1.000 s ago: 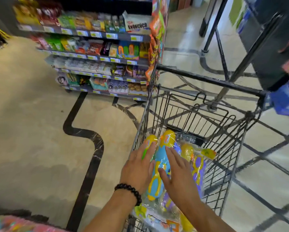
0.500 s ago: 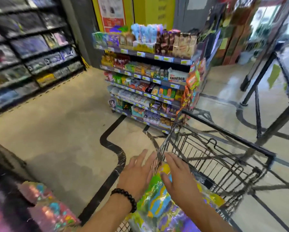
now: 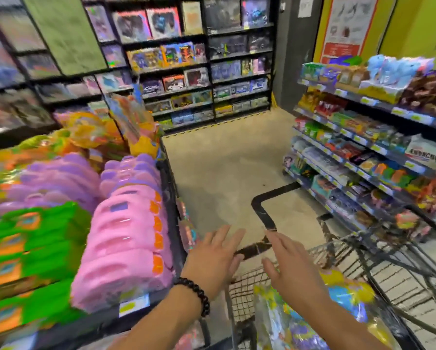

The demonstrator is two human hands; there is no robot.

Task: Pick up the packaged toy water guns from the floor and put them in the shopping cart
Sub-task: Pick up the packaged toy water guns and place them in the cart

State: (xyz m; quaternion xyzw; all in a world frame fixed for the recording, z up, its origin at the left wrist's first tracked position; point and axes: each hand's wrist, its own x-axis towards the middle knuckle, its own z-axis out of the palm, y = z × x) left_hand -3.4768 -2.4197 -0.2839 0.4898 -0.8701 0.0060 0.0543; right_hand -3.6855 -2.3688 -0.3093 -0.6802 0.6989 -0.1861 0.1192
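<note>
The black wire shopping cart (image 3: 378,251) stands at the lower right. Packaged toy water guns (image 3: 300,322), yellow, blue and purple in clear plastic, lie inside it. My left hand (image 3: 215,258), with a black bead bracelet on the wrist, hovers just left of the cart's near corner with its fingers spread and nothing in it. My right hand (image 3: 290,266) is raised above the cart's near end, over the packages, fingers apart and empty. No water gun package shows on the visible floor.
A toy shelf (image 3: 126,248) with pink, purple and green packages stands close on my left. A snack shelf (image 3: 358,152) runs along the right. Dark shelves of boxed toys (image 3: 211,72) line the back wall. Beige floor (image 3: 224,173) with a black inlaid line lies between.
My view has swung left, from the cart toward the toy shelf. Both hands have lifted off the water gun packages in the cart and now hover with fingers spread.
</note>
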